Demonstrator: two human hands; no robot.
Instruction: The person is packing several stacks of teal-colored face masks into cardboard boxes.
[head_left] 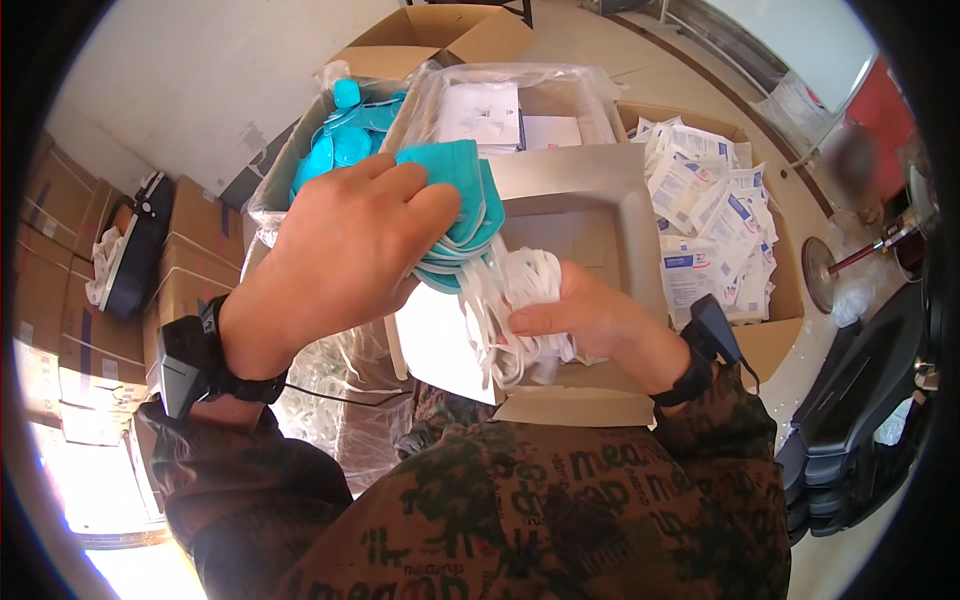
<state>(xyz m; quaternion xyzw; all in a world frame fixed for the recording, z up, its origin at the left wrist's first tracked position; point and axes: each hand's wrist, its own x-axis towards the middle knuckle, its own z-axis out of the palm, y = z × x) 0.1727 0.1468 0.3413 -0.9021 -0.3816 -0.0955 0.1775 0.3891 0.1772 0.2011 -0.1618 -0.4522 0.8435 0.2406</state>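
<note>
My left hand (365, 215) is closed around a stack of teal folded face masks (462, 185), raised above a shallow cardboard tray (590, 165). White ear loops (510, 310) hang from the stack toward my right hand. With its thumb laid over them, my right hand (585, 310) holds the bunched loops. Its other fingers are mostly hidden behind the loops. More loose teal masks (350, 140) fill a plastic-lined box at the far left.
A lined carton (610, 85) beyond the tray holds white printed sheets (480, 110). At the right, an open carton (785, 340) is heaped with white-and-blue packets (710, 210). Strapped cartons (100, 290) stack along the left wall. A black chair (860, 390) stands at right.
</note>
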